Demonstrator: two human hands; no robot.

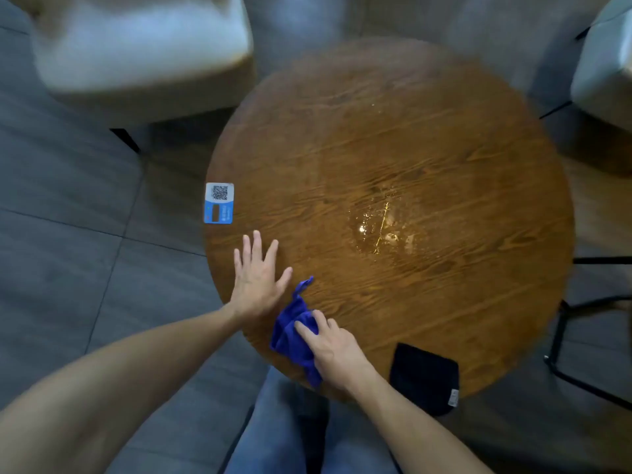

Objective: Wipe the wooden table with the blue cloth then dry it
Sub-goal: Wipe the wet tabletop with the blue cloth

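1. Cloth first: the crumpled blue microfibre cloth (293, 340) lies at the near edge of the round wooden worktop (427, 138), one end hanging off it.
2. My right hand (337, 350) presses it down, fingers (306, 328) curled into the folds, gripping it.
3. My left hand (254, 278) rests flat and spread just beside it, holding nothing.
4. It looks soft, light and limp; I judge a bunched handful at its middle serves best.
5. A shiny wet patch (379, 224) sits well apart, mid-worktop.
6. A folded black cloth (424, 378) lies near my right wrist.

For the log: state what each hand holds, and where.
Right hand grips the blue cloth at its bunched middle. Left hand holds nothing; it lies flat on the wooden table.
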